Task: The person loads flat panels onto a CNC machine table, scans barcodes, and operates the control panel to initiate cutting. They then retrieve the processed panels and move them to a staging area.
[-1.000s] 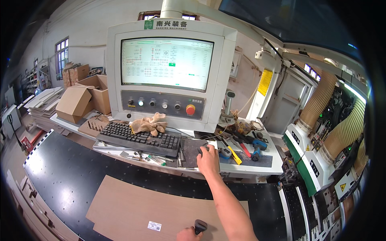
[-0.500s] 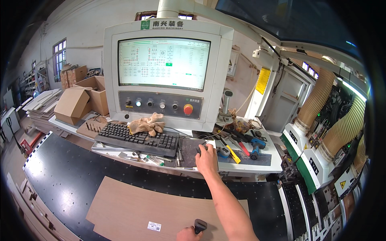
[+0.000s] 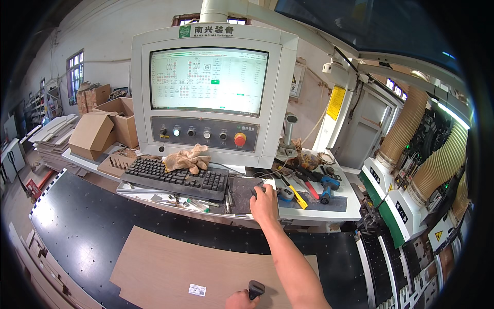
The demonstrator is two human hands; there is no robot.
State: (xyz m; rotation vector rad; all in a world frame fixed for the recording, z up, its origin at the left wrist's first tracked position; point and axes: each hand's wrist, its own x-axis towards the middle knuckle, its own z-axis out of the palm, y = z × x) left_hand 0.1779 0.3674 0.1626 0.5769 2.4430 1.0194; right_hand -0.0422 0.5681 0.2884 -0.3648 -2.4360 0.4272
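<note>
My right hand (image 3: 264, 204) reaches forward and rests closed over a dark computer mouse (image 3: 257, 190), most of which it covers. The mouse sits on a dark pad (image 3: 240, 194) to the right of a black keyboard (image 3: 175, 177). At the lower edge, my left hand (image 3: 242, 299) is wrapped round a black handheld barcode scanner (image 3: 256, 288); part of that hand is out of the picture. Beneath the scanner lies a brown wooden panel (image 3: 159, 257) with a white printed label (image 3: 197, 290). A lit monitor (image 3: 208, 80) with graphics stands behind the keyboard.
Work gloves (image 3: 188, 159) lie on the keyboard's back edge. A red emergency button (image 3: 240, 139) sits under the screen. Pliers with yellow handles (image 3: 298, 200) and a blue power tool (image 3: 327, 189) lie to the right. Cardboard boxes (image 3: 92, 135) stand left; ribbed hoses (image 3: 404, 129) hang right.
</note>
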